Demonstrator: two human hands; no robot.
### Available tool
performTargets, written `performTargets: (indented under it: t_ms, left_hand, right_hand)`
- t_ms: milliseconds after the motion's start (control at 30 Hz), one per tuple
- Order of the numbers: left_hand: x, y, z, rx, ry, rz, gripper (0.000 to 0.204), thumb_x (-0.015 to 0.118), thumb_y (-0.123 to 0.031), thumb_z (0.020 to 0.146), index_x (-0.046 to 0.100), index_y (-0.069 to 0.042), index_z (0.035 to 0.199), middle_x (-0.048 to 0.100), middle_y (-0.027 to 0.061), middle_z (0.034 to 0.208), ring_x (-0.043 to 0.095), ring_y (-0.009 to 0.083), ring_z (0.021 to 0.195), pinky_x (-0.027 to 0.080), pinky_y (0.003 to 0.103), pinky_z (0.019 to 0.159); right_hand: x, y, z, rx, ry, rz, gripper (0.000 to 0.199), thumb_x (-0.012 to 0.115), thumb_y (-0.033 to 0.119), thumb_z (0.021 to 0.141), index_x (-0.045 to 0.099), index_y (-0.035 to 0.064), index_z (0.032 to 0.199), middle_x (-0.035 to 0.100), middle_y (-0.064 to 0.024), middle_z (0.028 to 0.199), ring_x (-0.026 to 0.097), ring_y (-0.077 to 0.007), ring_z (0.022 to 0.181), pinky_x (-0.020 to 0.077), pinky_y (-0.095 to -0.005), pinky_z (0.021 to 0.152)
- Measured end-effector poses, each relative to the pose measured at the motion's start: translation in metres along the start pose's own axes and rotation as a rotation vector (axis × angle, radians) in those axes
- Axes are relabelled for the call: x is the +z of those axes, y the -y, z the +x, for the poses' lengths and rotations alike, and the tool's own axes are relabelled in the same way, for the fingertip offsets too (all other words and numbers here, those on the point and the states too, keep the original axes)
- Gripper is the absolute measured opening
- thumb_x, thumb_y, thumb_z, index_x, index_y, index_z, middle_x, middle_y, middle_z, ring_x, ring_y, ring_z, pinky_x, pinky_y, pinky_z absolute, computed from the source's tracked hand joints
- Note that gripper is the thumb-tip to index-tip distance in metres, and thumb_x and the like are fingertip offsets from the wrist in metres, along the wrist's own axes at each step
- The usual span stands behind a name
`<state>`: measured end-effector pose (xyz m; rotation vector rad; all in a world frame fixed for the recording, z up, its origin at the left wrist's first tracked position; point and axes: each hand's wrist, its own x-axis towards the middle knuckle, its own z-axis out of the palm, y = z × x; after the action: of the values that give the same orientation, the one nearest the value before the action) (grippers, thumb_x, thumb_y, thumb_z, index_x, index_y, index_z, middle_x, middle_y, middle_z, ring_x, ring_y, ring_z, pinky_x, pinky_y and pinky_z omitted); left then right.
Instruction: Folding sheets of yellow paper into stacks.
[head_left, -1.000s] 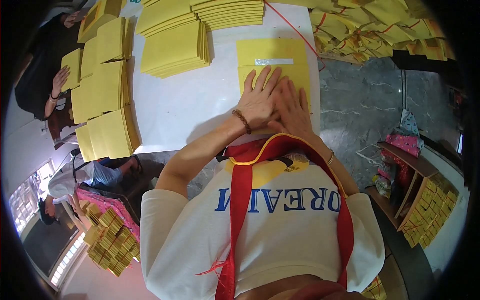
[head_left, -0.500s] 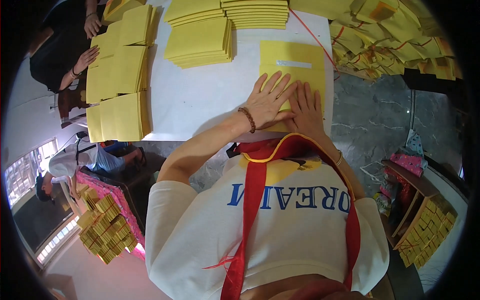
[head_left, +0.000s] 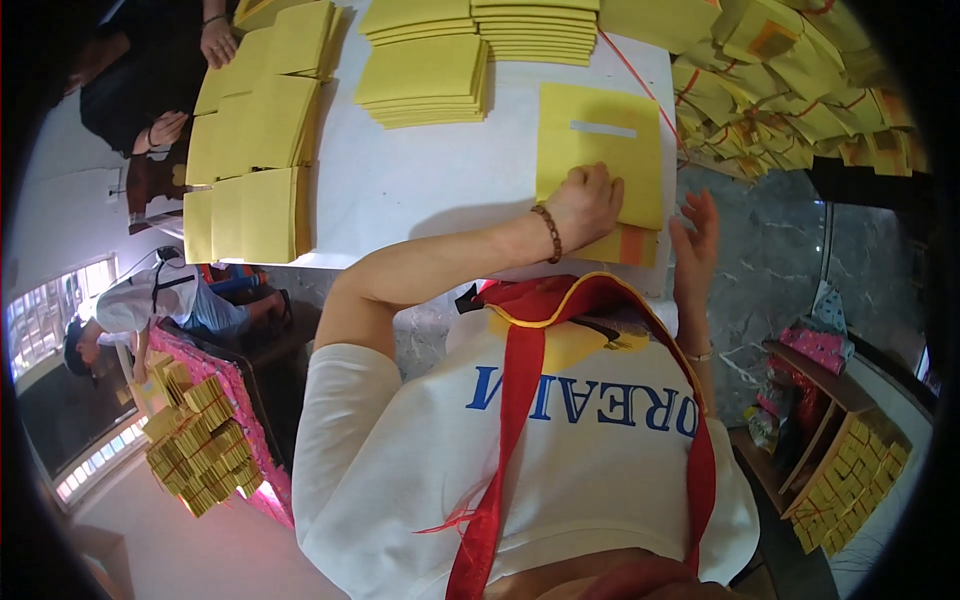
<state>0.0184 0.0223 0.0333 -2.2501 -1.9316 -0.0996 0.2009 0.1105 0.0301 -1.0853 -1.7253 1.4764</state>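
A yellow envelope (head_left: 560,110) with a pale strip across its upper part lies near the right end of the white table. Part of another yellow piece with an orange patch (head_left: 636,244) shows below its lower edge. My left hand (head_left: 585,207), with a beaded bracelet at the wrist, rests on the envelope's lower half. Its fingers are curled closed, and whatever they may pinch is hidden. My right hand (head_left: 697,240) is held up just off the table's right edge, fingers apart, holding nothing.
Stacks of yellow envelopes (head_left: 420,75) stand at the back, with more rows (head_left: 245,130) along the table's left (head_left: 410,180). Bundles tied with red string (head_left: 760,100) are heaped at the far right. A co-worker's hand (head_left: 165,130) is at the left; another person (head_left: 165,300) sits beyond.
Both hands lay flat on the envelope before. My left hand has curled closed, and my right hand has lifted away to the right. The orange-patched piece now shows below the envelope.
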Motion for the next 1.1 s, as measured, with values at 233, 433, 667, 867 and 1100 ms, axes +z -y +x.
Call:
performTargets:
  t_ms: [233,433,667,867,1100]
  left_hand:
    - [-0.076,0.098,-0.006,-0.155,-0.407,-0.219,0.035,0.058,-0.012,0.069,0.059,-0.011,0.104,0.062,0.0053,0.08,0.058,0.0229,0.071,0.046,0.036,0.055]
    - [-0.047,0.221,-0.082,-0.252,-0.288,0.14,0.057,0.061,-0.003,0.067,0.052,-0.016,0.122,0.06,0.0014,0.113,0.056,0.0215,0.094,0.044,0.036,0.077]
    - [-0.001,0.247,-0.096,-0.338,-0.02,-0.003,0.059,0.061,-0.005,0.074,0.045,-0.02,0.129,0.052,0.0012,0.126,0.05,0.0216,0.108,0.04,0.038,0.086]
    - [0.002,0.253,-0.105,-0.366,0.042,-0.042,0.049,0.054,-0.027,0.081,0.046,-0.02,0.129,0.049,0.0028,0.129,0.046,0.0223,0.114,0.034,0.044,0.093]
    - [0.028,0.223,-0.106,-0.45,-0.055,0.005,0.068,0.046,-0.057,0.082,0.04,-0.012,0.133,0.039,0.0118,0.137,0.032,0.0283,0.127,0.02,0.048,0.103]
  right_hand:
    - [0.014,0.001,-0.016,-0.07,0.028,-0.146,0.077,0.068,0.023,0.078,0.026,0.0054,0.139,0.038,-0.0158,0.135,0.043,-0.0279,0.118,0.0352,-0.0401,0.096]
    - [0.013,-0.01,-0.013,-0.03,0.189,-0.2,0.053,0.063,0.018,0.082,0.044,0.005,0.129,0.042,-0.0146,0.13,0.045,-0.0259,0.116,0.038,-0.0346,0.094]
    - [0.014,-0.01,-0.013,-0.064,0.17,-0.301,0.047,0.061,0.016,0.084,0.047,0.0051,0.127,0.043,-0.0147,0.129,0.045,-0.0249,0.116,0.0393,-0.0326,0.093]
    - [0.016,-0.009,-0.012,-0.034,0.195,-0.27,0.045,0.059,0.016,0.085,0.047,0.0066,0.128,0.043,-0.0138,0.128,0.045,-0.0246,0.115,0.0403,-0.0325,0.09]
    - [0.014,-0.011,-0.014,-0.067,0.195,-0.298,0.045,0.059,0.017,0.085,0.047,0.0063,0.127,0.044,-0.0128,0.127,0.046,-0.023,0.113,0.0409,-0.0318,0.088]
